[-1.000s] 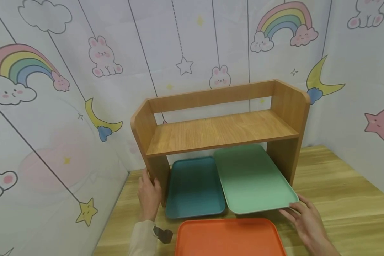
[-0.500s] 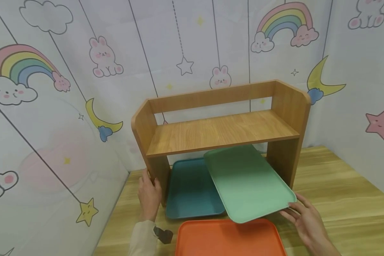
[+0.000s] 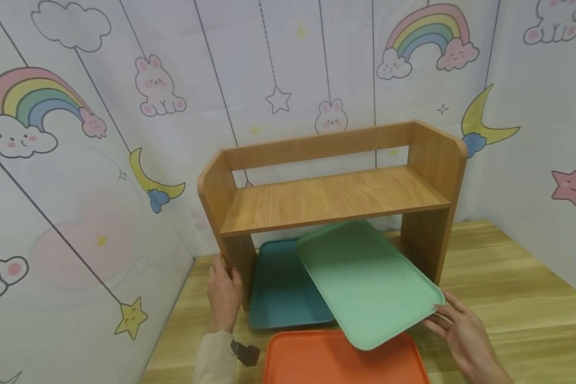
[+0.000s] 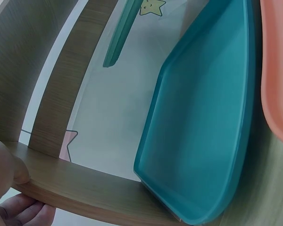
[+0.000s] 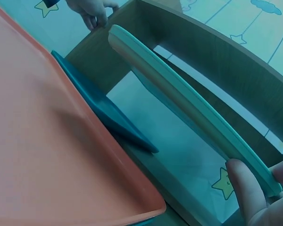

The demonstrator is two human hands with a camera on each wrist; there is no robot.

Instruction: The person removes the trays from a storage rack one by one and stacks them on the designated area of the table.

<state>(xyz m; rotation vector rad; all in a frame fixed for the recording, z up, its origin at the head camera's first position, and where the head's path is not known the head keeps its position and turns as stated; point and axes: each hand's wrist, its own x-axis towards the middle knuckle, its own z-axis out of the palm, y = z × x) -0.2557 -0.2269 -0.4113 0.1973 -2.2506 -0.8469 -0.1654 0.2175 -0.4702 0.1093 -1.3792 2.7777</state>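
My right hand (image 3: 466, 337) pinches the near right corner of a light green tray (image 3: 372, 288), thumb and fingers on either side of its rim in the right wrist view. That tray is tilted and turned, its far end under the shelf board. It overlaps a teal tray (image 3: 288, 293), which lies under the left part of a wooden desk shelf (image 3: 336, 197). Around the edge of the shelf's left side panel, my left hand (image 3: 224, 292) holds on, thumb on one face and fingers on the other in the left wrist view. An orange tray (image 3: 326, 357) lies in front, partly under the green one.
The shelf stands on a wood-grain table (image 3: 513, 298), close to a patterned cloth backdrop (image 3: 288, 64). Its right side panel (image 3: 424, 245) stands beside the green tray. More backdrop borders the table at left and right.
The green tray has turned, its far end swinging left over the teal tray and its near corner coming forward over the orange one. My left hand stays on the shelf panel.
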